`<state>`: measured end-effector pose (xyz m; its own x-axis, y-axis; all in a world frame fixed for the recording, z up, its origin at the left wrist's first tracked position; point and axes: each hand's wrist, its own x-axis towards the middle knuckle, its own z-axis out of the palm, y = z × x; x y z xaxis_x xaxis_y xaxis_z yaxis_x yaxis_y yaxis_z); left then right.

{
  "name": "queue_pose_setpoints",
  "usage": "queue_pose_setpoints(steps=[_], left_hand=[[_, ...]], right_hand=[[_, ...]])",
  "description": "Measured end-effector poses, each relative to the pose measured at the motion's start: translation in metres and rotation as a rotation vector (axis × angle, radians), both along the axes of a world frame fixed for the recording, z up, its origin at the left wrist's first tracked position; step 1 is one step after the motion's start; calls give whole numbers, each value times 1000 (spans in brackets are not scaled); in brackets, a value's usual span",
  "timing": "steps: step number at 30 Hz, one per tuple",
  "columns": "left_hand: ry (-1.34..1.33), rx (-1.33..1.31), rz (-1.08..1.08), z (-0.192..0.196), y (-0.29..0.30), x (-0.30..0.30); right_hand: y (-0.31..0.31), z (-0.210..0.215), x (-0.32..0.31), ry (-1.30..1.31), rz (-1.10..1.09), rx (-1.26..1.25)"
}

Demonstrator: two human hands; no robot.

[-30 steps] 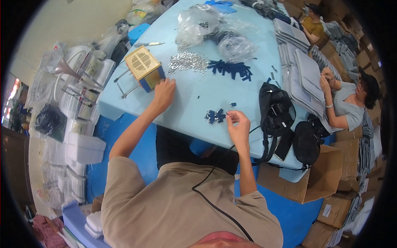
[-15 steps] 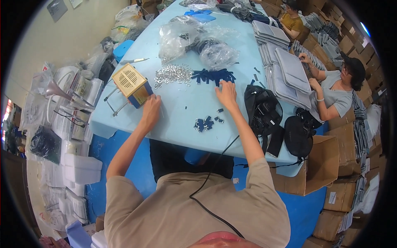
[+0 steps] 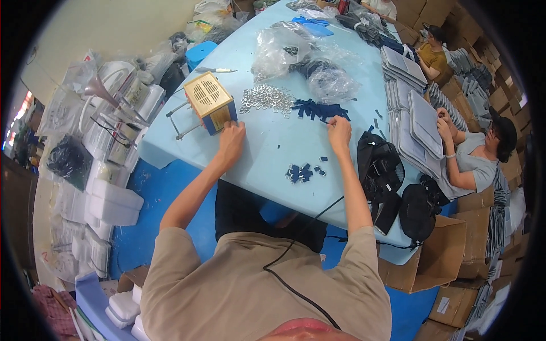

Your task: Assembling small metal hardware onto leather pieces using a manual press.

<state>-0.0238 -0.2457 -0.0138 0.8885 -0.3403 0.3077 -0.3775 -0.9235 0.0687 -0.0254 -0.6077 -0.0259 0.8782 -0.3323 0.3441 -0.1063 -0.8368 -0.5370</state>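
My left hand (image 3: 232,139) rests with curled fingers on the light blue table (image 3: 267,153), touching the lower edge of a tan and blue box device (image 3: 211,102). My right hand (image 3: 339,129) reaches to the near edge of a pile of dark blue strap pieces (image 3: 316,109), its fingers pinched on one piece. A heap of small metal rings (image 3: 266,98) lies between the box and the straps. A small cluster of blue pieces with rings (image 3: 301,172) sits nearer to me, between my forearms.
Clear plastic bags (image 3: 278,48) lie further back. Black bags (image 3: 381,170) hang at the table's right edge, beside stacked grey pouches (image 3: 415,113). A seated person (image 3: 475,162) works at the right. Cardboard boxes (image 3: 455,250) and white boxes (image 3: 108,204) flank the table.
My right hand left the small cluster of blue pieces and moved away from me to the strap pile. My left hand stayed close to the box device.
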Motion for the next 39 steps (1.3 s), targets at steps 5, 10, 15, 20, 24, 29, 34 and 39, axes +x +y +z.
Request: queue_pose_setpoints(steps=[5, 10, 15, 20, 24, 29, 34, 39], left_hand=[[-45, 20, -24, -11, 1, -5], [22, -9, -97, -3, 1, -19], [43, -51, -198, 10, 13, -26], [-25, 12, -226, 5, 29, -8], [93, 215, -251, 6, 25, -9], [-55, 330, -338, -6, 28, 3], [722, -647, -303, 54, 2, -49], [978, -1098, -352, 50, -16, -126]], right_hand=[[-2, 7, -8, -61, 52, 71], [-7, 4, -13, -97, 90, 38], [1, 23, -29, -60, 69, -20], [26, 61, -64, -83, 59, 13], [50, 71, -92, -175, 185, 333], [90, 59, -124, -128, 296, 663], [117, 48, -151, -10, 373, 983], [129, 49, -175, 64, 391, 1169]])
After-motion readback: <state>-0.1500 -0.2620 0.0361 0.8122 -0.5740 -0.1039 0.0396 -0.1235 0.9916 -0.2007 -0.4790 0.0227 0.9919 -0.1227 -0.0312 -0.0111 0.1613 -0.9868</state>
